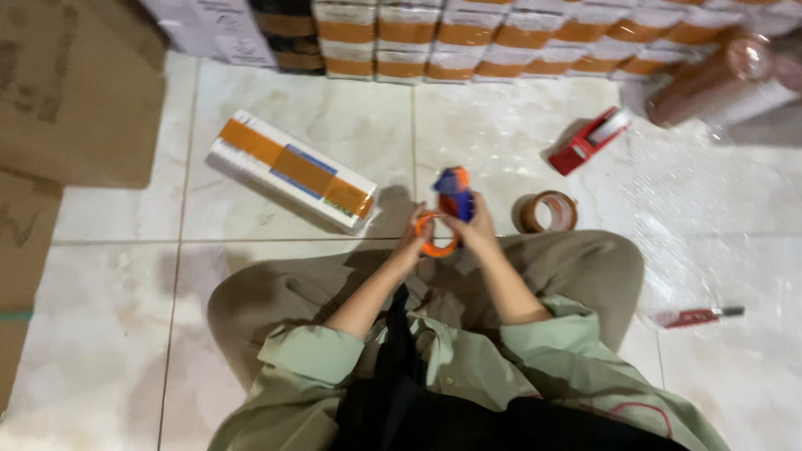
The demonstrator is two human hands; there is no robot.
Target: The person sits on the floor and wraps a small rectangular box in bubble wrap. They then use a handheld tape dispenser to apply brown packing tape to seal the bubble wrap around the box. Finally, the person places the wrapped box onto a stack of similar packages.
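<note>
Over a pale tiled floor (pixel 117 334), above crossed legs in khaki trousers (pixel 585 267), both hands meeting at the middle of the view. Left hand (pixel 413 242) curled around an orange tape ring (pixel 438 235), fingers closed on its left rim. Right hand (pixel 476 230) closed on the blue and orange dispenser (pixel 454 194), held upright just above the ring and touching it; exact finger placement too blurred to tell. Sage-green sleeves (pixel 309 355) pushed up to the elbows, forearms bare. Just right of the hands, flat on the tile, a brown tape roll (pixel 549 211), apart from the dispenser. Further right and up, a red dispenser (pixel 589 139) lying tilted at the edge of a sheet of bubble wrap (pixel 718 209), spread over the floor on the right. On that sheet, low and right, a red cutter (pixel 697 316), well apart from the hands. At the top right corner, a large roll of clear film (pixel 723 79) lying on its side. Left of the hands, a long white box (pixel 288 169) banded with brown tape, set diagonally on the tile, one end near the left hand. Along the top edge, a row of similar taped boxes (pixel 468 42) stacked against one another. At the far left, flat cardboard (pixel 75 100) covering the floor. At the bottom, a black strap (pixel 399 334) hanging down the chest between the arms.
</note>
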